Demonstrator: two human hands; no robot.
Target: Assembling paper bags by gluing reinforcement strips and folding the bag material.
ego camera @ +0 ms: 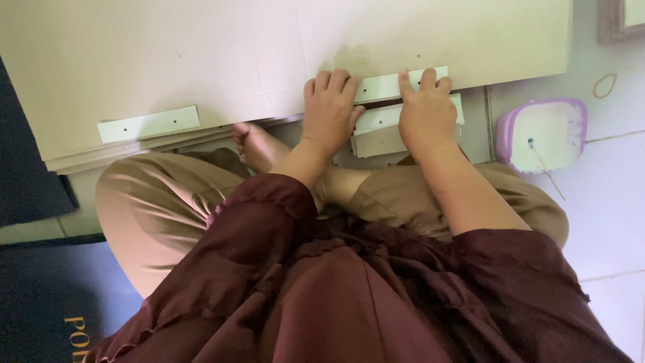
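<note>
A single head-worn view looks steeply down from above the person's own lap, close in. The maroon top [349, 296] and tan trousers [154, 208] fill the lower half of the frame. The forearms run up from the centre to the left hand [329, 111] and right hand [426, 114] at upper middle. A beige cardboard sheet [201, 54] spans the top, and white floor tiles [605, 208] lie at right.

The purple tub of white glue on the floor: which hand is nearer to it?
Right. The right hand presses a pale strip just left of the purple tub; the left hand lies farther left, beyond it.
</note>
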